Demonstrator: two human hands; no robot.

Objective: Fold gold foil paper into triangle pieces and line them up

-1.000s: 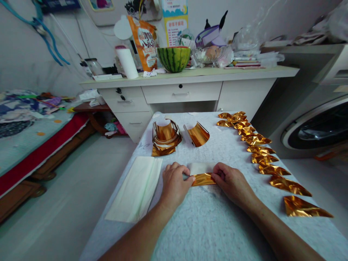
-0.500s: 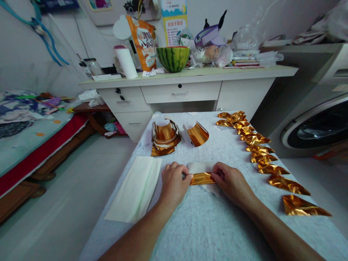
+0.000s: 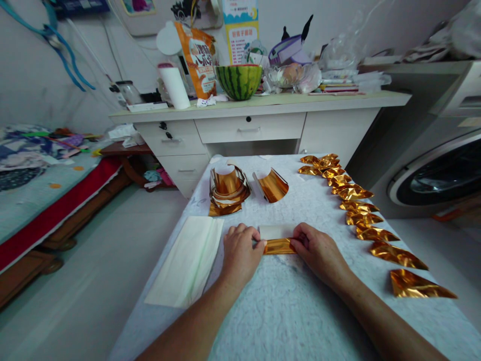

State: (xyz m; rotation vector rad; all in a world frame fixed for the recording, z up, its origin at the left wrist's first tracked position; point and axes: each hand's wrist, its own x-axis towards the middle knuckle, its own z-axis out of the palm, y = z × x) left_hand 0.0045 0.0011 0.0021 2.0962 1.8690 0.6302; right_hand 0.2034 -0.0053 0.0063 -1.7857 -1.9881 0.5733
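A gold foil sheet [image 3: 280,246] with a pale, whitish part behind its gold strip lies in the middle of the cloth-covered table. My left hand [image 3: 242,249] pinches its left end, and my right hand [image 3: 317,250] pinches the right end. Beyond them stands a curled stack of gold foil [image 3: 228,189], with a single curved gold sheet [image 3: 273,185] to its right. White paper [image 3: 188,260] lies flat to the left of my left hand. Down the right side runs a row of several folded gold pieces [image 3: 398,254].
Behind the table, a white desk [image 3: 250,125] holds a watermelon half [image 3: 239,81], an orange pouch [image 3: 199,62] and a paper roll [image 3: 175,87]. A washing machine [image 3: 443,135] stands at the right, a bed [image 3: 56,200] at the left.
Both hands keep their grip on the foil. The gold strip between them looks slightly narrower and flatter; otherwise the scene is nearly the same.
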